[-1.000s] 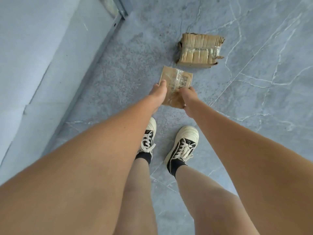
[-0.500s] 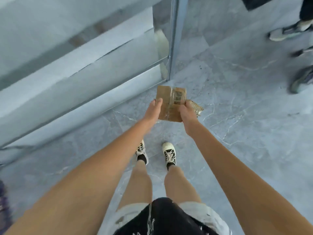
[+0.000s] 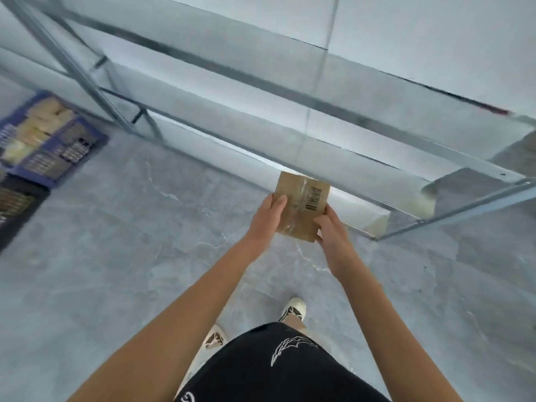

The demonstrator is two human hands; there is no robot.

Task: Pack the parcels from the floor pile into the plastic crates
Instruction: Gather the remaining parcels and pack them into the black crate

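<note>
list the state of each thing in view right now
parcel: off the floor, held between both hands, barcode label facing up
left hand: grips the parcel's left edge
right hand: grips the parcel's right lower edge
blue crate: on the floor at far left, already holding parcels
metal shelf rack: shelves in view bare

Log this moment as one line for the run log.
parcel: carried, off floor | left hand: gripping | right hand: gripping | blue crate: far left, part-filled

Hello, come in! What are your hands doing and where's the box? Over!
Left hand and right hand both grip the small brown parcel, held above the floor. Blue crate far left, already holding parcels. Nothing blocking the way there.
</note>
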